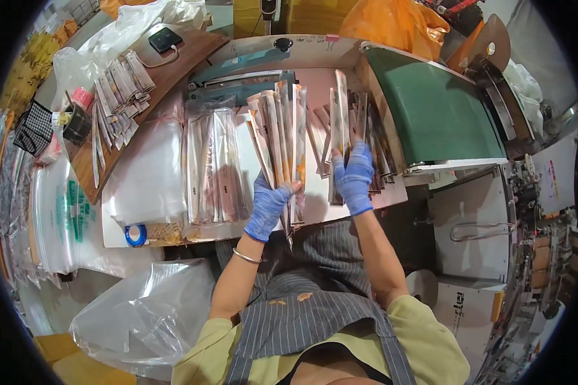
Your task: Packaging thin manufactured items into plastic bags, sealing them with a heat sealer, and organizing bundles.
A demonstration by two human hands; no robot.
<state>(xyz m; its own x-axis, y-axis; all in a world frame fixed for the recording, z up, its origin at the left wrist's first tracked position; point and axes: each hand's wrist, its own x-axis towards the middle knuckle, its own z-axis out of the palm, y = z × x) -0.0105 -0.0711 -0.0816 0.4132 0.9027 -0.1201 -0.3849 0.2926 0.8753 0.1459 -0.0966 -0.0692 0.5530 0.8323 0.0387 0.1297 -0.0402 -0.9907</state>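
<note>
Both my hands wear blue knitted gloves with bare fingertips. My left hand (268, 204) is closed around the lower part of a fanned bunch of long, slim printed packets (277, 131), which stands tilted over the table's front edge. To its right, my right hand (354, 176) grips a few more slim packets (341, 106); the palm side of that hand is hidden. Beside it, a loose heap of the same packets (382, 157) lies against the wooden side board. Left of my left hand, a clear plastic bag filled with such packets (213, 167) lies flat on the white table (112, 224).
A teal bar-shaped device (237, 86) sits behind the packets. At right stands a green conveyor belt (430, 106). A wooden board (186, 54) at left carries a phone (165, 40) and more packets (119, 93). Flat clear bags (148, 167) and a blue tape roll (135, 235) lie at left.
</note>
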